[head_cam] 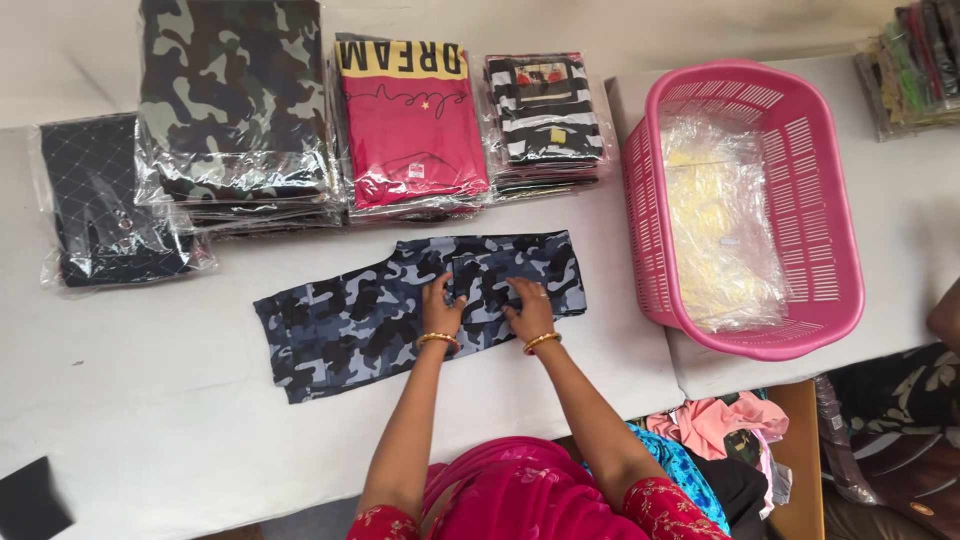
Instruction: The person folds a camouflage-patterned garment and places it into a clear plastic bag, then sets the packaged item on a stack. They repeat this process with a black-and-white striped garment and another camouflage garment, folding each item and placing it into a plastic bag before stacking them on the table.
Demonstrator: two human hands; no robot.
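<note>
Now both hands flat, fingers spread, pressing on camo pants (400,310) mid-table: L hand (440,305) & R hand (527,305) at pocket area. Pants' legs run left of hands; pink basket (830,260) to right.

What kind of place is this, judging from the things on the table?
Probably a garment packing workplace: stacks of bagged clothes line the white table, a pink basket holds plastic bags, and both hands press camouflage trousers flat.

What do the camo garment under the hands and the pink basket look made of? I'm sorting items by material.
Camo garment: apparently soft woven or knit fabric, matte, lying limp and creased under the left hand and right hand. Pink basket: likely moulded plastic, rigid slotted walls with a slight sheen.
</note>
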